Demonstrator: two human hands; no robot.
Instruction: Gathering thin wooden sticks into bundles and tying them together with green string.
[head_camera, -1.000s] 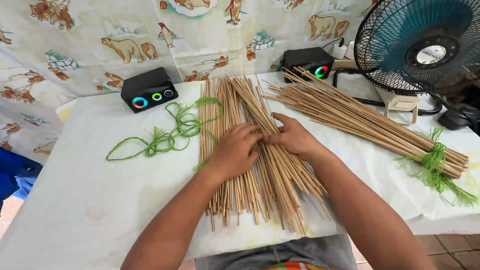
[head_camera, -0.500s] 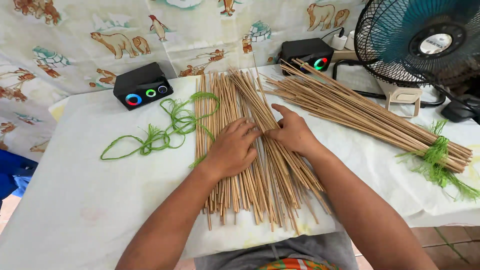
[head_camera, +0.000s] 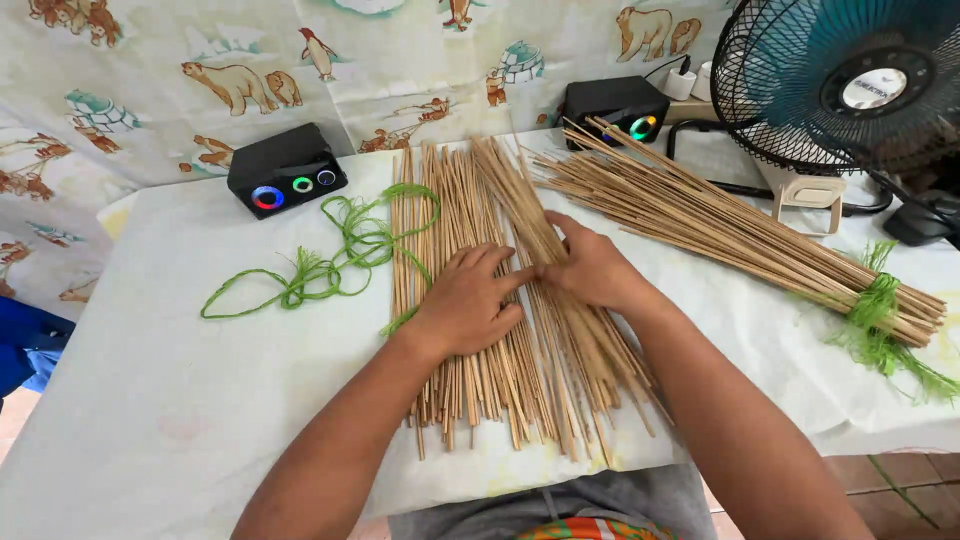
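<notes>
Left hand (head_camera: 468, 305) lies flat, palm down, fingers spread, pressing on the loose sticks (head_camera: 470, 300), not gripping. Right hand (head_camera: 590, 268) sits just beside it, fingertips touching the left's; looks to pinch a few sticks, but thumb side is hidden, so can't tell for sure. Sticks are thin, straight, pale tan, bamboo-like, fanned in a flat layer on the white cloth-covered table (head_camera: 150, 400), near ends overhanging the front edge. Green fibre string (head_camera: 330, 265), curly and loose, lies left of the sticks & runs under them. To the right, a tied bundle (head_camera: 740, 240) w/ green binding, well apart. Behind: two black speakers (head_camera: 287, 170) (head_camera: 615, 105), fan (head_camera: 850, 90). Vs 0.5 s ago: hands sit much the same on the sticks, fingertips now meeting.
</notes>
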